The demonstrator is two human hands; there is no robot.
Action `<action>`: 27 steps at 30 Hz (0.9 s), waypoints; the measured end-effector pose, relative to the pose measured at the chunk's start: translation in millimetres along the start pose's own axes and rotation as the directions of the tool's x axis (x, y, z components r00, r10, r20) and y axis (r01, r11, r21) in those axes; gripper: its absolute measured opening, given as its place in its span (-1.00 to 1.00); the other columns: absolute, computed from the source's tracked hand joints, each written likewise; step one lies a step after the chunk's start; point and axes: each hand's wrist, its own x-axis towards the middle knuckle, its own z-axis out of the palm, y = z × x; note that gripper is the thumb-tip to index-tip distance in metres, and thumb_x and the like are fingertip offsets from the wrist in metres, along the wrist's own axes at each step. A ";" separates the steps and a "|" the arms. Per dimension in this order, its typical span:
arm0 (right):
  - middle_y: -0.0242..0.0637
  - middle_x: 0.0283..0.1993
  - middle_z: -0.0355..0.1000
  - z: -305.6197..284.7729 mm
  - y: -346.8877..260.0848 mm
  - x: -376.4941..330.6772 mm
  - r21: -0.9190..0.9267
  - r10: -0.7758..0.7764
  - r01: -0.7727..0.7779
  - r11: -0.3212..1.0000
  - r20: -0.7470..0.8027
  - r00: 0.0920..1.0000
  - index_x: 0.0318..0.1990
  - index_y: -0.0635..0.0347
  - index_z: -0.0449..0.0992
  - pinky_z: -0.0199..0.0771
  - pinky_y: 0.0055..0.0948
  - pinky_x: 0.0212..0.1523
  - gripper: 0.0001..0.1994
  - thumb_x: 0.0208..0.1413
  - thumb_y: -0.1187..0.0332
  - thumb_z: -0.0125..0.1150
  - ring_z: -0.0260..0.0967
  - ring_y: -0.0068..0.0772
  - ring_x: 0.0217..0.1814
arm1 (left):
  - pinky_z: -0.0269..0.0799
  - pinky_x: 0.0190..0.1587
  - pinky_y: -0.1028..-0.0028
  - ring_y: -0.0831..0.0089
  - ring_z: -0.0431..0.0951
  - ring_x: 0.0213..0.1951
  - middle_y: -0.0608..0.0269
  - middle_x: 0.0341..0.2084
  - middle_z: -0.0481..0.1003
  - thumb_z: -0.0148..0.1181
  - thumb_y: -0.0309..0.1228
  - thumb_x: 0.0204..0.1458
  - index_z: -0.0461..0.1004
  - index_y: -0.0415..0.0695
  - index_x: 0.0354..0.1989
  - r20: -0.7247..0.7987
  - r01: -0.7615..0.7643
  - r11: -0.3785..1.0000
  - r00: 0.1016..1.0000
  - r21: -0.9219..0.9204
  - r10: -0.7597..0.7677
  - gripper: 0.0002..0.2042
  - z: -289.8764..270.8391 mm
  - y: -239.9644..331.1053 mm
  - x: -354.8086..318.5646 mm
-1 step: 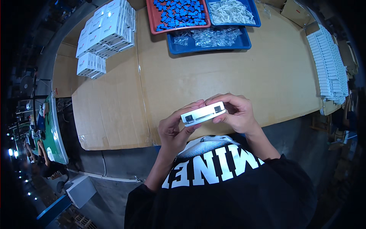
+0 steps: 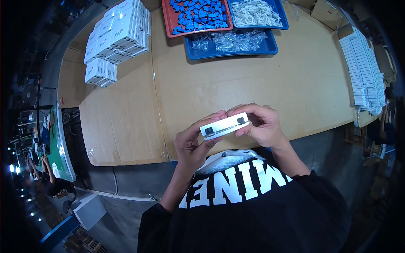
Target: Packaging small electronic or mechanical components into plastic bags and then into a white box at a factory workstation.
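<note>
Between my two hands is a small white flat box, held above the near edge of the table. Its narrow side faces up toward me, with a dark square opening close to each end and a thin slot between them. My left hand grips the left end, thumb below and fingers along the far side. At the other end, my right hand pinches the box between thumb and curled fingers. The box tilts slightly, its right end farther from me. Its broad faces are mostly hidden.
White boxes stand in stacks at the far left of the cardboard-covered table. A red tray holds blue plastic parts; blue trays hold white pieces and clear bags. More white items are piled at the right. Another person's arm shows far left.
</note>
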 end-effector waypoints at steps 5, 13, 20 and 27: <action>-0.15 -0.03 0.66 0.5 -1.3 1.8 -0.023 -0.011 0.011 1.000 0.011 1.000 0.06 0.36 0.60 0.58 -0.35 0.16 -0.60 0.05 0.50 0.52 0.62 -0.36 0.06 | 0.47 0.29 0.20 0.04 0.54 0.24 -0.14 0.08 0.60 0.38 -0.56 0.12 0.56 -0.33 0.09 -0.007 0.015 1.000 1.000 0.005 -0.015 -0.64 -2.5 -0.3 -1.8; -0.16 -0.03 0.66 3.0 1.6 -0.7 -0.022 -0.022 0.022 1.000 -0.012 1.000 0.04 0.35 0.61 0.59 -0.36 0.14 -0.64 0.08 0.50 0.49 0.62 -0.37 0.05 | 0.47 0.28 0.21 0.08 0.56 0.23 -0.16 0.09 0.59 0.37 -0.55 0.13 0.56 -0.31 0.09 0.000 -0.007 1.000 1.000 0.002 0.007 -0.66 -4.3 -5.3 -3.1; -0.14 0.01 0.63 5.4 7.0 -4.2 0.027 0.038 -0.036 0.999 -0.054 0.998 0.08 0.37 0.57 0.58 -0.40 0.12 -0.63 0.11 0.52 0.47 0.59 -0.39 0.07 | 0.47 0.29 0.22 0.11 0.56 0.22 -0.13 0.11 0.58 0.37 -0.55 0.13 0.55 -0.30 0.10 0.005 0.020 1.000 1.000 -0.001 -0.020 -0.65 -0.1 -1.0 1.9; -0.29 0.01 0.52 5.4 8.0 6.9 -0.051 0.153 -0.159 0.986 -0.099 0.983 0.08 0.34 0.57 0.51 -0.42 0.12 -0.63 0.12 0.51 0.47 0.49 -0.45 0.09 | 0.52 0.13 0.38 0.37 0.62 0.04 0.10 0.00 0.60 0.41 -0.60 0.09 0.56 -0.32 0.06 -0.055 0.186 0.975 0.982 0.121 -0.181 -0.66 -16.1 -16.6 2.2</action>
